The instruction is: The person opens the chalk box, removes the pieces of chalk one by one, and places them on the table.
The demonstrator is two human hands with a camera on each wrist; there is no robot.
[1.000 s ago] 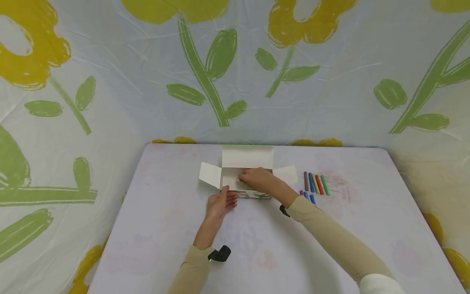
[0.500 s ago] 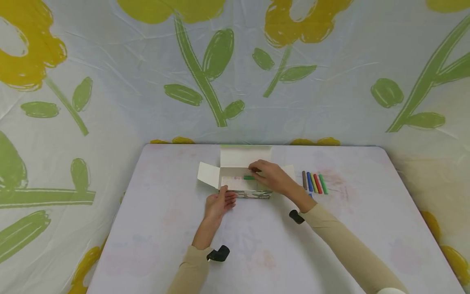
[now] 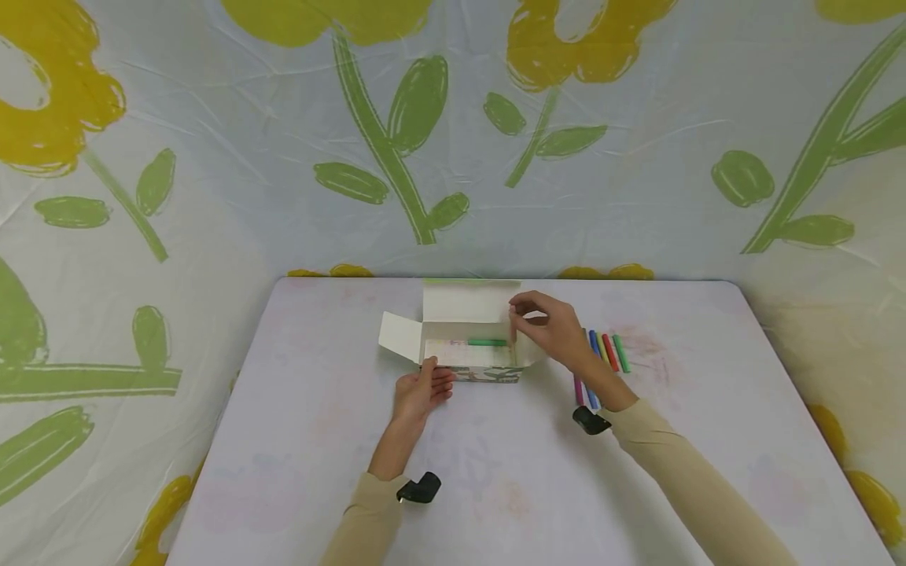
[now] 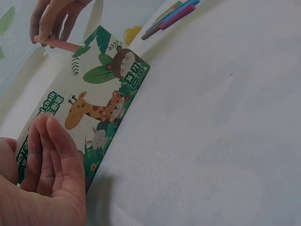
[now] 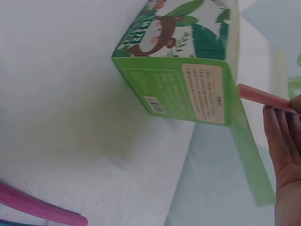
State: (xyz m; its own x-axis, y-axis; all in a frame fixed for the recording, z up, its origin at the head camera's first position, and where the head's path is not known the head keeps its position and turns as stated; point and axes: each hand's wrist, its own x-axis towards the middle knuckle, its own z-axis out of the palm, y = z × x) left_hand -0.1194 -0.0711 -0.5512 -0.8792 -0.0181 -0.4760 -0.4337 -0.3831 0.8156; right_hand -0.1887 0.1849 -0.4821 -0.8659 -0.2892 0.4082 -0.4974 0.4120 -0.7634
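An open cardboard box point(image 3: 488, 373) printed with cartoon animals point(image 4: 101, 101) lies on the table, flaps spread. A green chalk stick point(image 3: 487, 343) lies inside it. My left hand point(image 3: 428, 385) rests with straight fingers against the box's front left face point(image 4: 47, 160). My right hand point(image 3: 520, 316) hovers over the box's right end and pinches a pink chalk stick point(image 4: 59, 44), also seen beside the box's green end panel point(image 5: 261, 95). The rest of the box's inside is hidden from the wrist views.
Several coloured chalk sticks point(image 3: 605, 351) lie in a row right of the box, with a magenta stick point(image 3: 578, 389) nearer me point(image 5: 37, 207). The pale table point(image 3: 495, 487) ends at a flower-printed sheet point(image 3: 425, 157) behind.
My right hand has drawn back from inside the box to its right end, leaving the green chalk lying inside; it now holds a pink stick. The left hand has stayed put.
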